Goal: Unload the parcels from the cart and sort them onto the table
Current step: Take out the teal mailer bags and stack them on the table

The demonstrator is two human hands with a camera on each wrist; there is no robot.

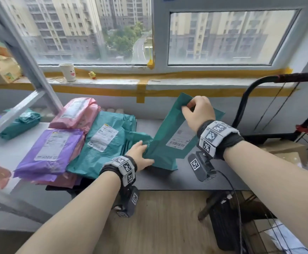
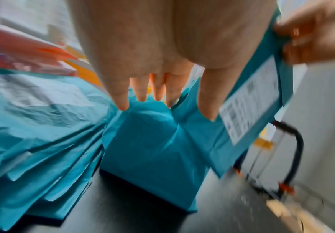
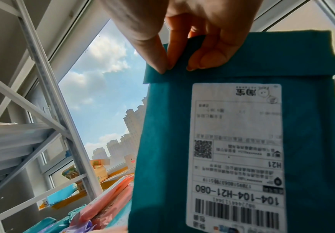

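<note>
A flat teal parcel [image 1: 169,132] with a white label stands tilted on the dark table [image 1: 186,178], right of the sorted piles. My right hand [image 1: 191,105] pinches its folded top edge between thumb and fingers; the right wrist view shows that pinch [image 3: 176,67] above the label on the parcel [image 3: 166,141]. My left hand [image 1: 144,153] rests straight fingers and thumb against the parcel's crumpled lower left corner. In the blurred left wrist view, this hand [image 2: 168,108] touches the parcel [image 2: 156,149]. The black cart [image 1: 259,85] stands at the right.
Sorted piles lie to the left: teal parcels [image 1: 103,143], purple parcels [image 1: 52,149], pink parcels [image 1: 76,112]. A grey metal rack [image 1: 30,70] crosses the left side, with another teal parcel [image 1: 19,123] behind it. Cardboard [image 1: 286,151] lies in the cart. A paper cup [image 1: 68,72] stands on the sill.
</note>
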